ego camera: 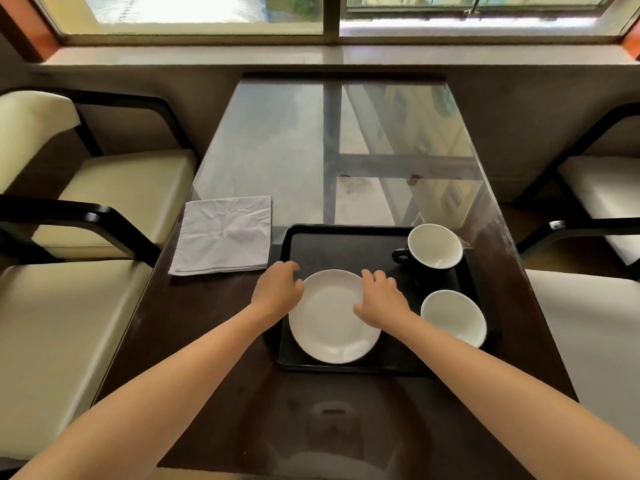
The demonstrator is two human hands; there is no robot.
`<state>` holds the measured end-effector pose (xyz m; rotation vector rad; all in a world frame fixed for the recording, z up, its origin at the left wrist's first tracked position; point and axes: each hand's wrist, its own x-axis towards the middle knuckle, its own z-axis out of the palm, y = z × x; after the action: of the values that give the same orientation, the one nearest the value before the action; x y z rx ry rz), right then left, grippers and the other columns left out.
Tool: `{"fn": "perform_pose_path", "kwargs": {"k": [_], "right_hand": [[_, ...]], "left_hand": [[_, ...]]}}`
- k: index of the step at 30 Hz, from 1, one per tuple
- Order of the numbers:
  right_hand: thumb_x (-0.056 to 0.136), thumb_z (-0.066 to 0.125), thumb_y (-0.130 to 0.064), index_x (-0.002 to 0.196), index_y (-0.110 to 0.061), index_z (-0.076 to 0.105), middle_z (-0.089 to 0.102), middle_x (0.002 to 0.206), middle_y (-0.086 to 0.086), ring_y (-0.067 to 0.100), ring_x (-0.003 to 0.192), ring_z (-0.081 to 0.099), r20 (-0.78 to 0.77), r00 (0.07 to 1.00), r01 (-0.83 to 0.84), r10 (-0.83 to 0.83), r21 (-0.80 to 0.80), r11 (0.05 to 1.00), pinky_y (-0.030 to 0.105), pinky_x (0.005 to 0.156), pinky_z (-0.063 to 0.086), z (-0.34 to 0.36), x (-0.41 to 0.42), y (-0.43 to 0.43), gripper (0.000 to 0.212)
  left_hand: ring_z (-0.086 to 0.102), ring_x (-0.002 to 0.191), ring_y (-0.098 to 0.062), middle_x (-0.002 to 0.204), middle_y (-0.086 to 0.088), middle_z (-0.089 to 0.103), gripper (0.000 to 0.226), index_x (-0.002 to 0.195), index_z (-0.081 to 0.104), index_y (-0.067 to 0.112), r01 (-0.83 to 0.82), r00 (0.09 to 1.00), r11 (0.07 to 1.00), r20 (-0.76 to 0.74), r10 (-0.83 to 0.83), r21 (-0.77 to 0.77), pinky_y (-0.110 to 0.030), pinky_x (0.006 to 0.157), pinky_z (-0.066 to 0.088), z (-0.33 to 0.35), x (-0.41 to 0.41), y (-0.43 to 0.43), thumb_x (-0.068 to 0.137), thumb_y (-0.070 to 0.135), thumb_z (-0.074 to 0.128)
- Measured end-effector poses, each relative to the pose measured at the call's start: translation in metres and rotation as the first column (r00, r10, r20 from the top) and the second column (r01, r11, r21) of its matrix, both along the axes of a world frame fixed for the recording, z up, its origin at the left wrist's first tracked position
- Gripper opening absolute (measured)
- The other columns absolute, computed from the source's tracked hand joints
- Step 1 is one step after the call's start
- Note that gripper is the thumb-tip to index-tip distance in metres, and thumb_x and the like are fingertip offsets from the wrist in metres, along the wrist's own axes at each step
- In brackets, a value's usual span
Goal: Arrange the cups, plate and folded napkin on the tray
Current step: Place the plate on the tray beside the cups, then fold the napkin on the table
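Note:
A black rectangular tray [346, 244] lies on the dark glass-topped table. A white plate [329, 327] rests on the tray's near left part. My left hand [277, 287] grips the plate's left rim and my right hand [379, 299] grips its right rim. Two black cups with white insides stand on the tray's right side: one [434, 247] at the far right with its handle pointing left, the other [453, 317] nearer to me. A white folded napkin [223, 235] lies flat on the table, left of the tray.
The table [381, 150] stretches away to a window sill [311, 55]. Cream-cushioned chairs with black arms stand at the left [104, 188] and right [595, 188]. The table's near edge is close to me.

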<state>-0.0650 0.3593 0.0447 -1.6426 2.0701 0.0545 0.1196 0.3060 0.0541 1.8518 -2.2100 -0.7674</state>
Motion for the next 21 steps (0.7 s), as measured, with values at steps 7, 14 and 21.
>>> {"fn": "perform_pose_path", "kwargs": {"k": [7,14,21], "right_hand": [[0.087,0.054,-0.037,0.141,-0.011,0.023,0.033,0.142,0.013,0.033,0.129,0.031,0.008,0.989,-0.150,0.150,-0.045,0.988,0.043,0.099,0.038,0.030,-0.009,-0.050,0.067],[0.091,0.050,-0.033,0.140,-0.006,0.030,0.037,0.142,0.016,0.035,0.131,0.032,0.104,0.960,-0.248,0.259,-0.110,0.962,0.043,0.105,0.033,0.058,0.024,-0.120,0.059],[0.092,0.049,-0.028,0.138,-0.007,0.036,0.041,0.142,0.015,0.032,0.131,0.035,0.133,0.952,-0.259,0.275,-0.122,0.958,0.043,0.105,0.037,0.042,0.073,-0.181,0.053]], "left_hand": [[0.042,0.132,-0.023,0.142,-0.004,0.047,0.054,0.141,0.036,0.017,-0.020,0.996,0.993,-0.085,0.010,-0.119,-0.037,0.105,0.037,0.019,0.036,-0.036,0.091,0.027,0.054],[0.030,0.139,-0.022,0.151,-0.005,0.035,0.059,0.144,0.029,0.020,-0.093,0.995,0.993,0.029,0.095,-0.066,-0.043,0.113,0.031,0.028,0.088,-0.072,0.091,0.036,0.051],[0.021,0.143,-0.020,0.153,-0.007,0.028,0.056,0.145,0.025,0.016,-0.097,0.990,0.995,0.103,0.098,-0.017,-0.038,0.116,0.024,0.005,0.121,-0.120,0.095,0.033,0.043]]}}
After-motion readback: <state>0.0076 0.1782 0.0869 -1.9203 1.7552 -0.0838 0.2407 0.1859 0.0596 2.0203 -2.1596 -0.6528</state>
